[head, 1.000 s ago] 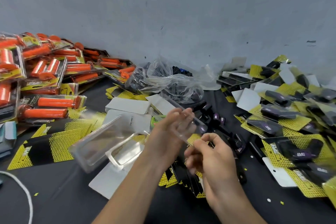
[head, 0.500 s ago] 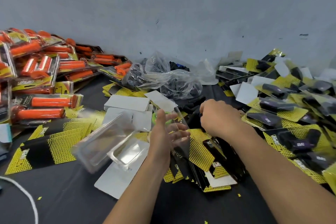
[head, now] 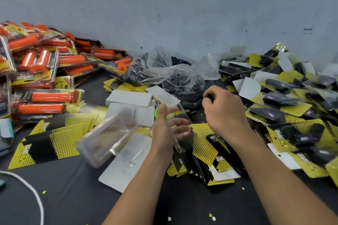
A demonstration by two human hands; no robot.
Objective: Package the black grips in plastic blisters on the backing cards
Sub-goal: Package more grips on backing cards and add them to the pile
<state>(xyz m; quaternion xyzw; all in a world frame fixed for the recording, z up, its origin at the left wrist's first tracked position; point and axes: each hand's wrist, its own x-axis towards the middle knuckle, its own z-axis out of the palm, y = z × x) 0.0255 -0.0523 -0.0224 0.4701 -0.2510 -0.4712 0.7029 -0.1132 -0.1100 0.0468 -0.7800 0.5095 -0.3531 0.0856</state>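
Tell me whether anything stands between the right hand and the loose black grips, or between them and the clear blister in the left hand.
Nothing visible does. The right hand is at the loose black grips and seems to pinch one. The clear plastic blister in the left hand is beside it, only air between.

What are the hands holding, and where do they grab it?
The left hand holds a clear blister along its side. The right hand pinches a black grip; which part is hidden.

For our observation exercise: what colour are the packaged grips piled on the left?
The packaged grips are orange; the head view shows them best.
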